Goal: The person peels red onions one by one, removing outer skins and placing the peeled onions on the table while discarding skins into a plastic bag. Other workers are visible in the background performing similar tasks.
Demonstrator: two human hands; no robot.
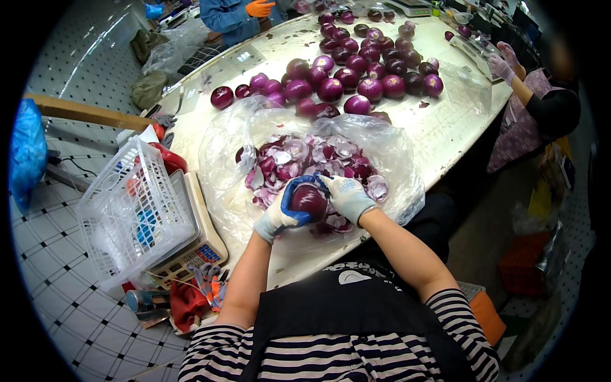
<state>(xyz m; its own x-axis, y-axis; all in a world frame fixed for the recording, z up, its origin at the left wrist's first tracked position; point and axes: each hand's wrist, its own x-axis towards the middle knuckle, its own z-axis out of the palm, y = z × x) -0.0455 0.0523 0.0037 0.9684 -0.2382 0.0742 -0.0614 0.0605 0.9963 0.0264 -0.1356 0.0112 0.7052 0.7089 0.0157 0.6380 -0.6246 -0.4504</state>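
Observation:
My left hand [282, 210], in a white work glove with a blue-coated palm, is wrapped around a large red onion [309, 201]. My right hand [351, 195] wears a matching glove, its curled fingertips pressed to the onion's upper right edge. Whether a small tool hides in those fingers cannot be made out. Beneath both hands lies a heap of red onion skins [291, 157], on an opened clear plastic bag [401, 162]. Part of another dark onion [241, 155] shows at the heap's left edge.
Many whole red onions [355, 64] cover the far part of the white table [458, 133]. At left, a white plastic basket [138, 210] rests on a digital scale [205, 248]. Across the table is a person's orange-gloved hand [260, 8]; another person's gloved hands [503, 62] are at right.

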